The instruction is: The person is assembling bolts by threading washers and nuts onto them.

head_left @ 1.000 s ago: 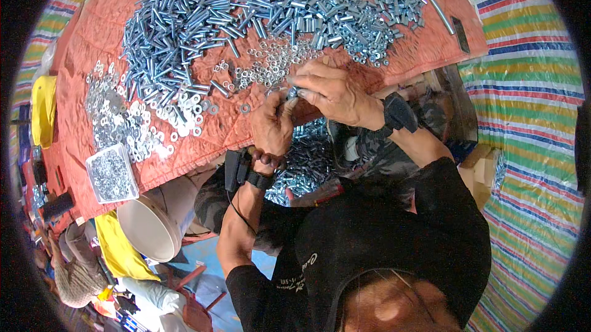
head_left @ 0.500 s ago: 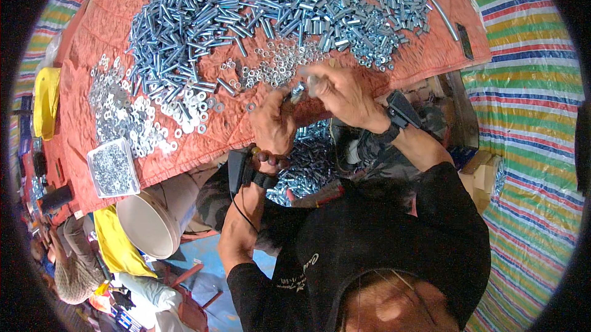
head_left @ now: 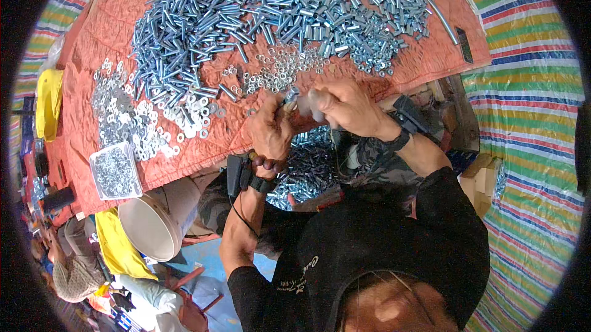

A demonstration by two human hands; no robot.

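Over the near edge of the cloth-covered worktop (head_left: 409, 61), the left hand (head_left: 269, 132) pinches a small silvery-blue metal fastener (head_left: 292, 94) closed between thumb and fingers. The right hand (head_left: 354, 112), fingers curled and blurred, is just beside it; whether it grips anything, I cannot tell. A steady, low pinch, leaving one fastener end exposed, should best suit such two-handed work.

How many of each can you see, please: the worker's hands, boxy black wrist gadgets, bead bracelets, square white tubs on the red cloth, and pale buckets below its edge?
Hands: 2, left hand and right hand
Wrist gadgets: 2
Bead bracelet: 1
Square white tub: 1
Pale bucket: 1
Total: 7
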